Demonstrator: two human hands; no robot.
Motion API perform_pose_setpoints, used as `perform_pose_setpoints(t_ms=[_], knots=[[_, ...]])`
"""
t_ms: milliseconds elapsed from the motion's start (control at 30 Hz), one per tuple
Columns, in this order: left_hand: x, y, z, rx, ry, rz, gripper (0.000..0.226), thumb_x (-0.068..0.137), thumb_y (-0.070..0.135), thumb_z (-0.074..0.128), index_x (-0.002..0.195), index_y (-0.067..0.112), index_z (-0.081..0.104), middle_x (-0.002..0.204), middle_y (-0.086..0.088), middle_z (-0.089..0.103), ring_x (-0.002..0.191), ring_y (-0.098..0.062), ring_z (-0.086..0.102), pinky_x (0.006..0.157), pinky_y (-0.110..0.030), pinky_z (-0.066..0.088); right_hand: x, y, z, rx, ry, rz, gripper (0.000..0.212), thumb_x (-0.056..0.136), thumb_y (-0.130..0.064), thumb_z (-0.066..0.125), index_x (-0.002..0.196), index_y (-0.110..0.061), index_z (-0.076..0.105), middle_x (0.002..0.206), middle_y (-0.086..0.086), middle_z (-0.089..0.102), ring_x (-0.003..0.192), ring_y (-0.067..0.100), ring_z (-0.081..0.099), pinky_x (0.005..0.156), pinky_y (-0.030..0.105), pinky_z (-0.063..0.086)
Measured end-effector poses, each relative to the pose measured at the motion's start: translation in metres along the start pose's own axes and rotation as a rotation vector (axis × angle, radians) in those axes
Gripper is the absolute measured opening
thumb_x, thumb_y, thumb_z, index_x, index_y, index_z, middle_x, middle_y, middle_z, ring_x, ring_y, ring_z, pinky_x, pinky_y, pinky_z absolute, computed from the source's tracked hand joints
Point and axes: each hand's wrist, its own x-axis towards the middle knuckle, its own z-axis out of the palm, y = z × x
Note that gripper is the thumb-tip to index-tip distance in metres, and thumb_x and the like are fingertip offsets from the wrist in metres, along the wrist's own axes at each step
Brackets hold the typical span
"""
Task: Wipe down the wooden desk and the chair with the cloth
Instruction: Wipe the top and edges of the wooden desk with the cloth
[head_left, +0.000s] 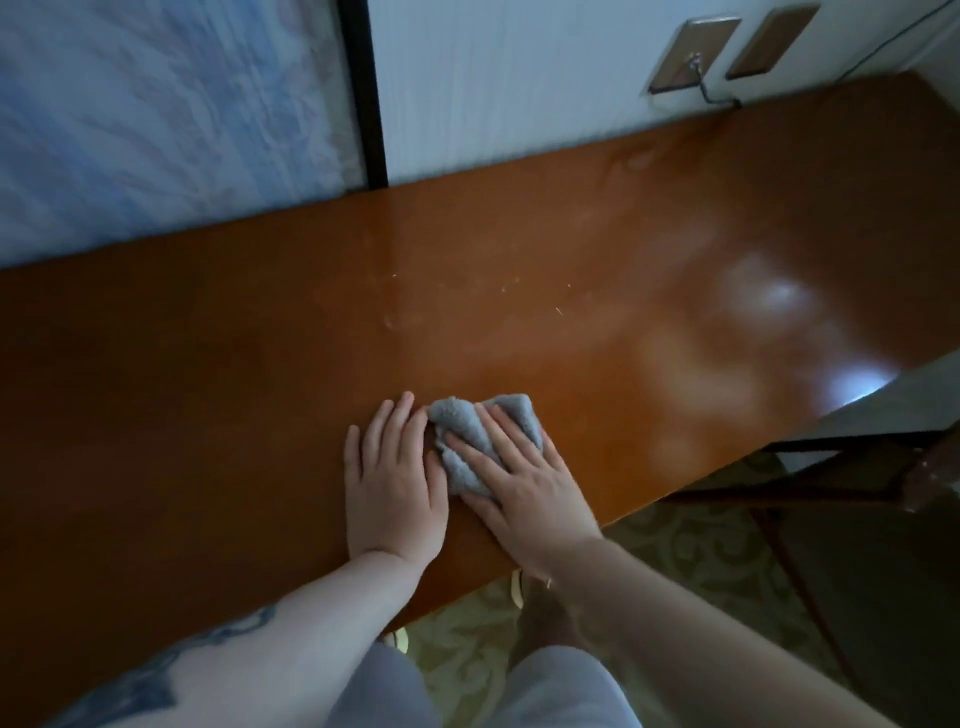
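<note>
Orange-brown wood is filling most of the view: the worktop (208, 364) is running along a pale wall, with two wall plates (696, 52) far beyond the hands and to their right. The right hand (524, 483) is pressing flat, fingers spread, on a crumpled grey cloth (467, 441), pinning it rather than gripping it. The left hand (395, 488) is lying open just beside it, fingers touching the cloth's left edge.

This looks like the desk-wiping step, probably early: pale specks (504, 288) and dull smears are showing ahead of the hands. The next move likely calls for pushing the cloth forward over those marks, keeping the palm pressed down.

Room ahead and to the left of the hands is wide and bare. The near edge is sitting right under the wrists, and the worktop's end is lying off to the right, where the dark chair (831, 478) is waiting, unwiped as far as I can judge.
</note>
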Motion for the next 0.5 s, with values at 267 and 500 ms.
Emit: perform_pose_setpoints(t_ms=[267,500], knots=[[0.008,0.025,-0.001,0.022,0.065,-0.180,0.039,0.095,0.032,0.040,0.128,0.021,0.058,0.137,0.002,0.056,0.134,-0.017,0.043,0.117,-0.047,0.024,-0.008,0.056,-0.004,0.005,0.139,0.047,0.055,0.098,-0.051,0.027,0.151,-0.041,0.019,0.159,-0.006,0.020,0.149,0.012,0.009,0.118,0.043,0.021],[0.025,0.071,0.027,-0.140,0.308,-0.580,0.041,0.097,0.018,0.048,0.138,0.016,0.050,0.144,-0.003,0.048,0.137,-0.021,0.036,0.120,-0.042,0.016,0.081,0.107,-0.061,-0.165,-0.197,-0.445,0.053,0.103,-0.048,0.027,0.151,-0.046,0.004,0.157,-0.017,-0.015,0.138,0.000,-0.026,0.119,0.036,-0.012]])
